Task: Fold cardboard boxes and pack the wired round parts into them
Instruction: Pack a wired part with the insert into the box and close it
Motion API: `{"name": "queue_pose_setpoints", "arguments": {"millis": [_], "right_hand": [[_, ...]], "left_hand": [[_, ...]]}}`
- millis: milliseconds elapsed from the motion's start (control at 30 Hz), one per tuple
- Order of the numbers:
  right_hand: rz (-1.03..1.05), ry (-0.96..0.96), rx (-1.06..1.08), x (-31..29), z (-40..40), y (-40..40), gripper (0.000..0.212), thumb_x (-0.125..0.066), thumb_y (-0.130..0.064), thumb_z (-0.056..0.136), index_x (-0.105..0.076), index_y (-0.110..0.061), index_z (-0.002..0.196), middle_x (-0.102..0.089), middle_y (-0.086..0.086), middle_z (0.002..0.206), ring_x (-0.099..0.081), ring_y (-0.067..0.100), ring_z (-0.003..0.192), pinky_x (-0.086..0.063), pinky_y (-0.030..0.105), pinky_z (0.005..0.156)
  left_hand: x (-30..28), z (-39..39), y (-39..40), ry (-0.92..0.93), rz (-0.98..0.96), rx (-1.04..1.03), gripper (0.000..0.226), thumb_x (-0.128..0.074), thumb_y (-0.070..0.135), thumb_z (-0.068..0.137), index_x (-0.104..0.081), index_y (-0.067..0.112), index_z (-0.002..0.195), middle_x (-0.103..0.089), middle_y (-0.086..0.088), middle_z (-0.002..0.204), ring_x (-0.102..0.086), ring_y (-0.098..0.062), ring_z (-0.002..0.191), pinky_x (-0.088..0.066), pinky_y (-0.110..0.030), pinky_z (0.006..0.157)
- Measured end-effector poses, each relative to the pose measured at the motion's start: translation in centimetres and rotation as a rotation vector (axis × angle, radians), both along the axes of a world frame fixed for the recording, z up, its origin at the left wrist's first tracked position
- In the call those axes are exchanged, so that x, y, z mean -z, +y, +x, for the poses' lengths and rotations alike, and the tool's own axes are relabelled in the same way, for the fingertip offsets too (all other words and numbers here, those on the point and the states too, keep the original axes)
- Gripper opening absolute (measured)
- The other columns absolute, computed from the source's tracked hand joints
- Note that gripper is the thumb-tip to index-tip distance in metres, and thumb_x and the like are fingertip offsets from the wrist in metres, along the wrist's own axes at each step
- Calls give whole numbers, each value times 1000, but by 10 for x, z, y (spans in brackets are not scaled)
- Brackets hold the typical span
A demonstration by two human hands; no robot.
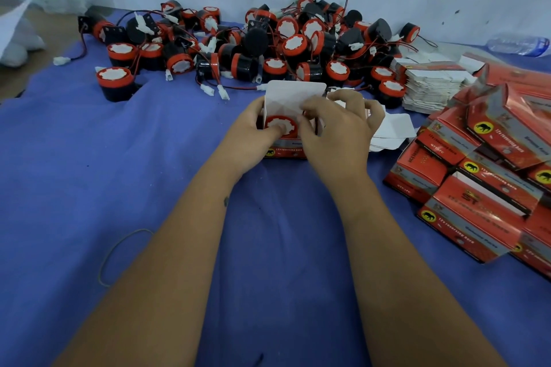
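Seating a part in an open box on the cloth.

The blue cloth (89, 158) carries a heap of parts (253, 42) at the back and packed boxes (477, 182) on the right. At centre the box (286, 146) stands with its lid up, a part (281, 125) inside. The left hand (253, 134) grips the box, thumb pressing the part; the right hand (337, 131) pinches a side flap. Best, I judge, to tuck the wire under before closing the flaps.

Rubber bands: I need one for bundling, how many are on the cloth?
1: a rubber band lies loose on the blue cloth, left of the left forearm. Others may be hidden under the piles.
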State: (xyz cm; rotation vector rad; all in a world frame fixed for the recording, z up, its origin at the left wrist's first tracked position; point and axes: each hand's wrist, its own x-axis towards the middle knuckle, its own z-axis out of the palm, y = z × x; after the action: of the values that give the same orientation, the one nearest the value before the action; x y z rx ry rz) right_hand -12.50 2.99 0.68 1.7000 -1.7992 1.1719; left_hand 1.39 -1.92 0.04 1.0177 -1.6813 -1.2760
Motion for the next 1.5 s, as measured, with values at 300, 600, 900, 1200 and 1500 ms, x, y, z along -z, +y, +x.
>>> {"name": "queue_pose_setpoints", "arguments": {"millis": [300, 600, 900, 1200, 1500], "right_hand": [[22, 39, -38, 1, 9, 6, 24, -58, -26, 85, -74, -14, 71, -70, -5, 86, -56, 23, 109, -21, 40, 100], [47, -143, -106, 1, 4, 0, 14, -67, -7, 81, -73, -13, 91, -71, -2, 93, -54, 27, 104, -30, 34, 96], [13, -248, -126, -3, 9, -1, 37, -58, 11, 76, -68, -7, 107, -64, 7, 110, -47, 22, 105, -22, -4, 86], [118, -822, -263, -8, 2, -2, 26, -51, -3, 95, -68, -14, 112, -69, -6, 106, -64, 7, 103, -51, 27, 95], [196, -706, -162, -1, -2, -6, 36, -66, -6, 85, -59, -25, 114, -48, -4, 120, -47, 10, 111, -40, 12, 92]], "left_hand": [[0, -1, 3, -3, -24, -47, 39, -62, 21, 96, -53, 27, 133, -66, 7, 119, -64, -8, 107, -53, -32, 97], [-7, -3, 3, 167, 159, -126, 37, -36, 28, 102, -70, 18, 93, -75, 7, 97, -66, -4, 95, -49, -21, 82], [-2, -4, 5, 84, 14, -72, 27, -36, 32, 107, -62, 36, 113, -68, 19, 104, -63, 6, 94, -46, -4, 72], [-2, -6, 8, 30, 19, -80, 32, -30, 41, 107, -57, 34, 122, -65, 17, 112, -60, 2, 103, -43, -6, 70], [-1, -8, 8, 58, 29, -87, 32, -30, 39, 107, -59, 33, 118, -66, 15, 108, -61, 5, 96, -44, -3, 65]]}}
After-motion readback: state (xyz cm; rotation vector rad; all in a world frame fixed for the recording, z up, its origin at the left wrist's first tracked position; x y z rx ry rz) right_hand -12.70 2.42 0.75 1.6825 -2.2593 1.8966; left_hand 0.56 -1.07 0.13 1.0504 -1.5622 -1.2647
